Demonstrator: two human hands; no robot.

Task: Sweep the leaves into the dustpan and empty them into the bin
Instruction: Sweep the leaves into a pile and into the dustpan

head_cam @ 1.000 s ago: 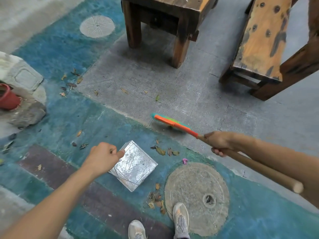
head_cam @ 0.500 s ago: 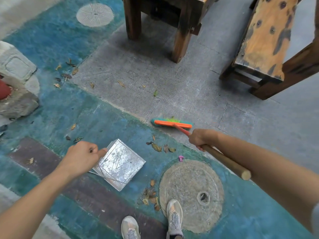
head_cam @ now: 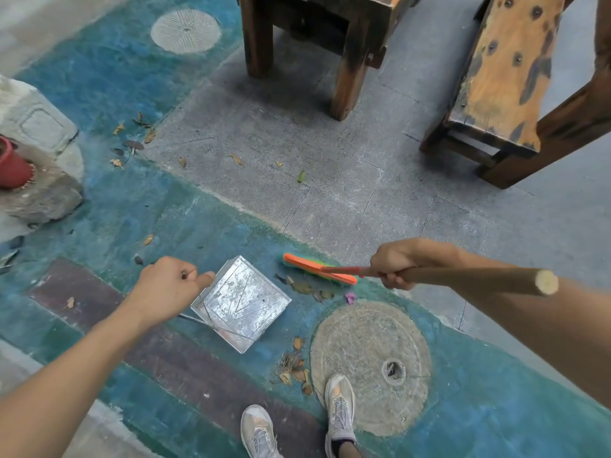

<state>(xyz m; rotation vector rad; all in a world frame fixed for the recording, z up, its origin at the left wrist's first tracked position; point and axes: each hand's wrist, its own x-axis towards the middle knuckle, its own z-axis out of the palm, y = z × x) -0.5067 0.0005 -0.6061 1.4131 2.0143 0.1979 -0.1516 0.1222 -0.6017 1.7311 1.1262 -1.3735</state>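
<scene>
A square metal dustpan (head_cam: 243, 300) lies flat on the teal floor. My left hand (head_cam: 167, 285) grips its thin handle at the pan's left corner. My right hand (head_cam: 400, 262) grips the wooden broom handle (head_cam: 476, 279). The orange and green broom head (head_cam: 319, 269) rests on the floor just right of the pan's far corner. A few dry leaves (head_cam: 307, 288) and a pink petal (head_cam: 350, 297) lie between broom head and pan mouth. Another leaf pile (head_cam: 296, 366) sits by my right shoe. More leaves (head_cam: 132, 140) are scattered at the far left. No bin is in view.
Two dark wooden benches stand ahead, one (head_cam: 344, 61) centre and one (head_cam: 509, 81) right. A round stone cover (head_cam: 370, 365) lies under my right foot. A carved stone block (head_cam: 36, 127) with a red pot (head_cam: 11, 165) sits at the left edge.
The broom head has swung back toward me, from beyond the small leaf cluster to right beside the dustpan's far corner. My left hand and the dustpan stayed in place.
</scene>
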